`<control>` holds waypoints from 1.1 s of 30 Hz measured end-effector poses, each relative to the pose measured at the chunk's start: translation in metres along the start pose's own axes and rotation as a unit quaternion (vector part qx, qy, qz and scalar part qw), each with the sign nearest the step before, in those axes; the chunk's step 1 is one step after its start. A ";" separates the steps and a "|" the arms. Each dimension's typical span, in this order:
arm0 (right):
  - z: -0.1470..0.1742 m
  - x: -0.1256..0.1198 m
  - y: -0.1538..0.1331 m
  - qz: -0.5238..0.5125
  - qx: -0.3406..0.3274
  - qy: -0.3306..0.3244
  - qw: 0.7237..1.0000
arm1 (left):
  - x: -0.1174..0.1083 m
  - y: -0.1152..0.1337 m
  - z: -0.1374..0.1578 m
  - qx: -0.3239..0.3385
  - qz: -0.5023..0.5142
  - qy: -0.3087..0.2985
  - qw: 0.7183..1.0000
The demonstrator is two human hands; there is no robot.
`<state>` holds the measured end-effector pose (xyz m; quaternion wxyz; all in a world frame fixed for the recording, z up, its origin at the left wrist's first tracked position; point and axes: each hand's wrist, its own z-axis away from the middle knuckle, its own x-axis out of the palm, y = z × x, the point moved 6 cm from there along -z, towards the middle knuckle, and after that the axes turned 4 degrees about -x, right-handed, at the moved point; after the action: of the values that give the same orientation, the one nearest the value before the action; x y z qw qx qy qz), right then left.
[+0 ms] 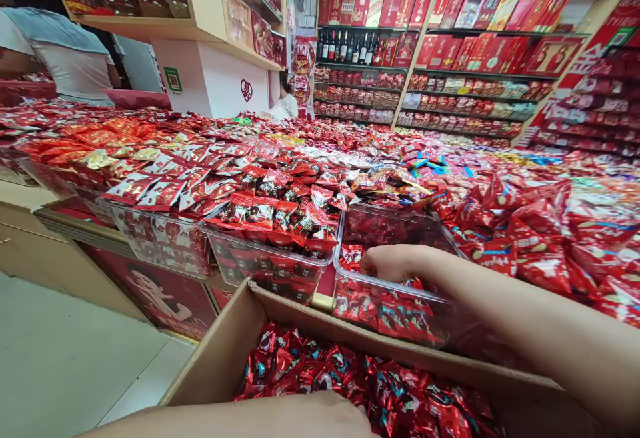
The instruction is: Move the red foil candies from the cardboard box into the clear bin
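Observation:
My right hand (387, 263) reaches over the rim of a clear plastic bin (400, 220), which holds a low layer of red-wrapped candies (363, 308). Its fingers look curled, and whatever they hold is hidden. In front of the bin stands an open cardboard box (215, 351) with many shiny red and teal candies (400, 391). My left hand (335, 411) lies over these candies at the bottom edge of the view, its back showing and its fingers out of sight. A fuller bin of red and black candy packets (280, 215) adjoins on the left.
More bins heaped with candies, including large red packets (545, 238), cover the long counter. Shelves (370, 25) with bottles and red gift boxes line the back wall. A person in a white top (70, 58) stands at the far left. Tiled floor (65, 351) lies left of the box.

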<state>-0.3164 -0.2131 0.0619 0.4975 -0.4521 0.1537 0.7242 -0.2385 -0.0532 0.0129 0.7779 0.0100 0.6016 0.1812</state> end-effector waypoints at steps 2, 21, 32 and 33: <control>0.002 -0.001 0.004 0.012 0.031 0.000 0.999 | 0.000 0.000 0.000 -0.003 -0.008 0.000 1.000; 0.000 0.000 -0.002 -0.027 -0.012 0.008 1.000 | 0.003 -0.001 -0.002 -0.059 -0.004 -0.061 0.996; -0.004 0.008 0.002 -0.065 -0.019 -0.011 0.998 | 0.005 -0.001 -0.002 -0.069 0.005 -0.072 0.995; -0.004 0.007 0.002 -0.066 -0.023 -0.006 0.998 | 0.005 -0.001 -0.001 -0.070 0.009 -0.076 0.995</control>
<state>-0.3170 -0.2130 0.0535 0.5344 -0.4685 0.1037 0.6958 -0.2386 -0.0529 0.0081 0.8185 -0.0255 0.5263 0.2289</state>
